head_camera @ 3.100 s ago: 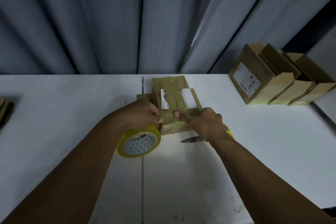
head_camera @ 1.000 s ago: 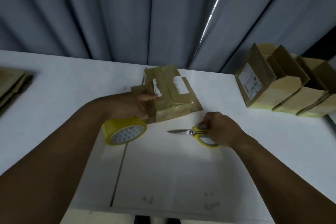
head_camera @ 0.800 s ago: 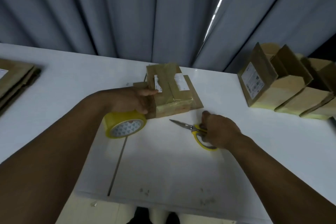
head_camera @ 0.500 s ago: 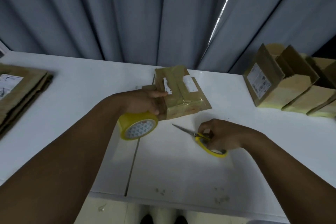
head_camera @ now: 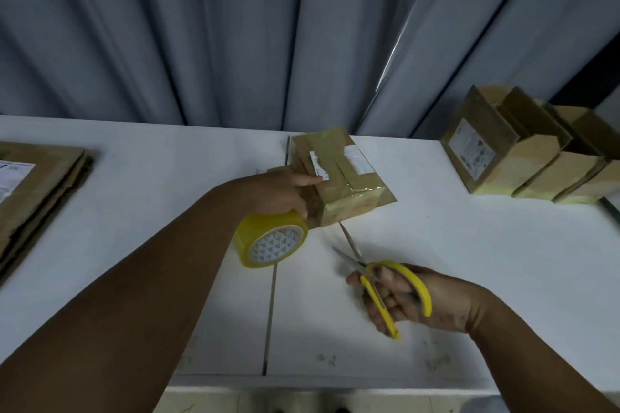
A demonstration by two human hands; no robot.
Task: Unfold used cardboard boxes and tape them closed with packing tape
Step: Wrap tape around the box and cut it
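box [head_camera: 339, 181] centre, table [head_camera: 134, 198] | tape roll [head_camera: 271, 241] front-left | scissors [head_camera: 379, 278] front-right

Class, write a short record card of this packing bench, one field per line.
Left hand: grips the tape roll, finger touching the taped box
Right hand: holds yellow scissors, blades open, pointing at that box
Left of table: flattened cardboard stack
Right of table: row of open boxes

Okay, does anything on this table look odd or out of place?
Nothing serious. The taped box sits skewed to the table edge, its white labels partly taped over, and dark specks dot the near edge.
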